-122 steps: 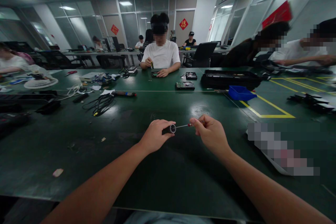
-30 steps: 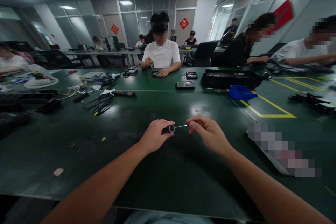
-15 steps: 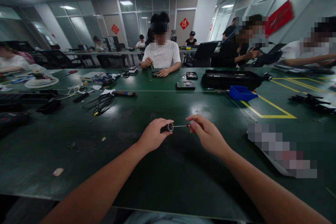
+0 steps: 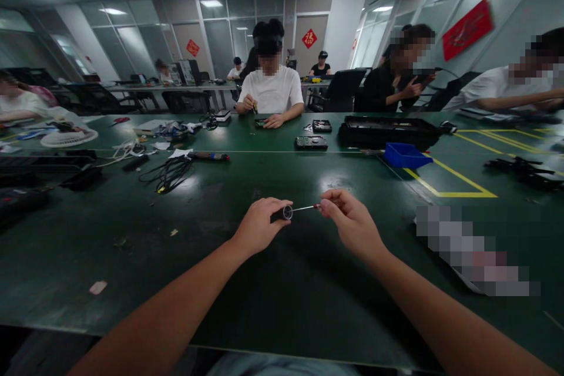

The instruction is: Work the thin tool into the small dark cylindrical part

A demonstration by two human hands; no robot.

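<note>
My left hand [image 4: 258, 228] is closed around a small dark cylindrical part [image 4: 288, 212] with a pale round rim facing right. Between the fingertips of my right hand [image 4: 355, 222] is a thin screwdriver [image 4: 305, 208] with a red end by the fingers. Its metal shaft points left and its tip meets the rim of the cylindrical part; whether it goes inside cannot be made out. My fingers hide most of the screwdriver's handle and the body of the part. Both hands are above the green table [image 4: 273, 305].
Black cables [image 4: 170, 175] and an electric screwdriver-like tool [image 4: 209, 156] lie left of centre. Hard drives [image 4: 311, 143], a blue bin [image 4: 406, 155] and a long black housing [image 4: 390, 131] stand further back. A blurred-out packet [image 4: 473, 255] lies right. Across the table a person [image 4: 271, 91] works.
My right hand has moved slightly right and up, tilting the screwdriver so its red end sits higher. My left hand has barely moved.
</note>
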